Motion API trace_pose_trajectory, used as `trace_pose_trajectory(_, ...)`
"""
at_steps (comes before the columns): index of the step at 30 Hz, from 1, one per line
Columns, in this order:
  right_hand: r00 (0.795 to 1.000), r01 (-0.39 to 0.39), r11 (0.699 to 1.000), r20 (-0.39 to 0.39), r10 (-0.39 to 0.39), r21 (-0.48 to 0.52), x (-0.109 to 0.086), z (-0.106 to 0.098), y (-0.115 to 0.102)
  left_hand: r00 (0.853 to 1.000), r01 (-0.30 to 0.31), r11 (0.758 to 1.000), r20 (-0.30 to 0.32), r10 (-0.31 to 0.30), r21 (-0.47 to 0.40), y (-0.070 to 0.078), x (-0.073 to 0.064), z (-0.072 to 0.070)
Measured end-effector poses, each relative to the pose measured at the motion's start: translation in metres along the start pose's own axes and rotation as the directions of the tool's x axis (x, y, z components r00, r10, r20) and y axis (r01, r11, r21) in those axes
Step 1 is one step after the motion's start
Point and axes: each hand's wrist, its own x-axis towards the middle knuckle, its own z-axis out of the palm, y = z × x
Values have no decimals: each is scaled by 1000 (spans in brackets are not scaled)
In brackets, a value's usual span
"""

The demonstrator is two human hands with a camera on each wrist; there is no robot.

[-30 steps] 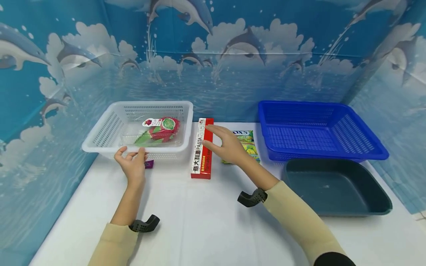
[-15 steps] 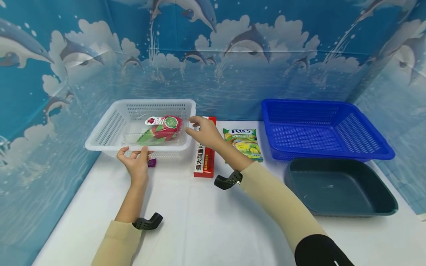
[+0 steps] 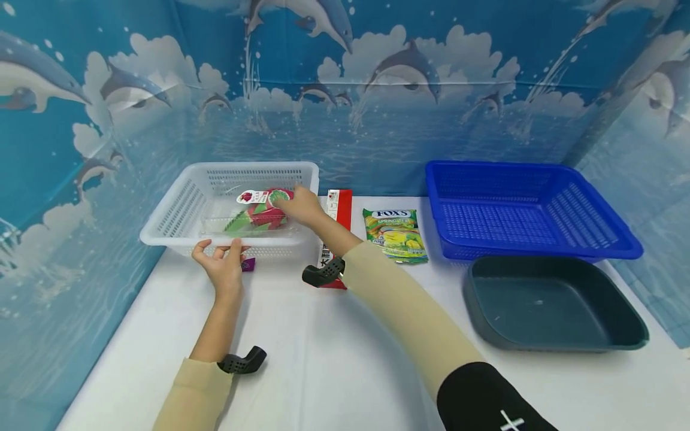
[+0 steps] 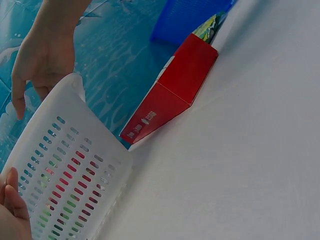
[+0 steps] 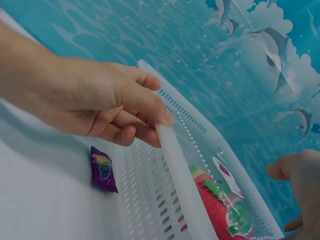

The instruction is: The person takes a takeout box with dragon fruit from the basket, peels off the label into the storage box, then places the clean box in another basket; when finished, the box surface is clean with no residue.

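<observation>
A white plastic basket [image 3: 280, 242] stands at the back left with a red and green dragon fruit [image 3: 264, 216] in a clear plastic box inside it. My left hand [image 3: 226, 275] grips the basket's front rim, its thumb [image 5: 167, 117] over the edge and the other fingers along the outer wall. Over the basket's right end, my right hand [image 3: 303, 207] reaches in, its fingertips overlapping the dragon fruit's right side in the head view. In the right wrist view its fingers are parted, with nothing seen between them. A small purple packet [image 5: 103, 170] lies beside the basket's front wall.
A red and white pasta box [image 3: 345, 211] lies right of the basket, partly behind my right forearm. Beyond it are a green and yellow FOX'S candy bag [image 3: 396, 236], a blue basket [image 3: 501, 250] and a dark green tub [image 3: 539, 323]. A dolphin-print curtain hangs behind.
My right hand has moved left from above the pasta box, across the basket's right rim, to the dragon fruit. The candy bag has come into fuller view. My left hand stays on the rim.
</observation>
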Motion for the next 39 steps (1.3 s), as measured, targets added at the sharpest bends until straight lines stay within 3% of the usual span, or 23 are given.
trace_pose_trajectory(4, 994, -101, 990, -35, 105, 95, 9, 11, -10, 1000, -7, 1000, 1, 7, 16, 0, 2, 1)
trace_pose_trajectory(7, 978, -190, 969, -56, 200, 156, 13, 21, -15, 1000, -12, 1000, 2, 11, 25, -1, 3, 1)
trace_pose_trajectory(11, 955, -271, 952, -87, 284, 141, 12, 33, -21, 1000, -20, 1000, 5, 19, 20, -1, 4, 1)
trace_pose_trajectory(18, 953, -257, 964, -148, 264, 64, 9, 35, -23, 999, -38, 999, 12, 38, 22, 1, 5, 2)
trace_pose_trajectory(30, 958, -224, 973, -169, 230, 51, 12, 45, -18, 999, -42, 998, 17, 42, 37, 3, 8, -2)
trace_pose_trajectory(34, 961, -236, 963, -118, 251, 130, 12, 47, -14, 999, -52, 998, 11, 52, 34, 2, 7, -2)
trace_pose_trajectory(39, 939, -302, 895, -62, 339, 329, 14, 45, -10, 1000, -28, 1000, 8, 28, 7, 0, 5, -2)
